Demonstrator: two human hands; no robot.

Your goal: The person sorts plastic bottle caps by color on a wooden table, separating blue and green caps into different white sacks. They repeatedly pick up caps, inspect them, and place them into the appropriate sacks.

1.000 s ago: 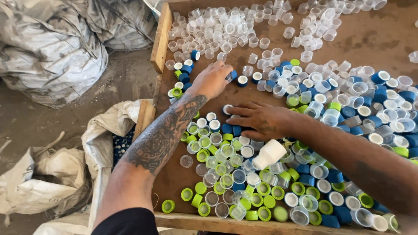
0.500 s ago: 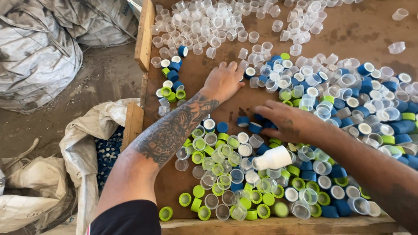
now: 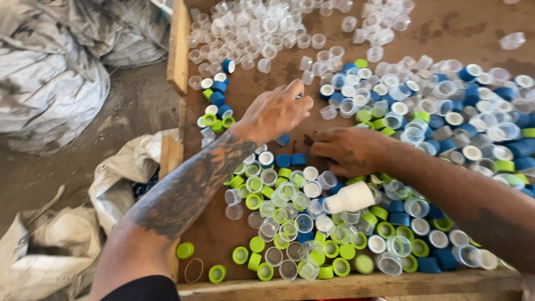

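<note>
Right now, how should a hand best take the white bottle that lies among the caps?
Grip the white bottle across its wide body, coming from above. It lies on its side on the green caps, neck toward the lower left, so the long sides are free and the right hand is nearest.

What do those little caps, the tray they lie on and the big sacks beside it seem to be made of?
Bottle caps: plastic, probably; glossy in blue, green and white, with many clear ones that let the board show through.
Tray: seemingly a brown hardboard base, matt and stained, with a raw wooden rim showing grain.
Sacks: likely woven plastic fabric, grey-white, crumpled and dusty.
</note>
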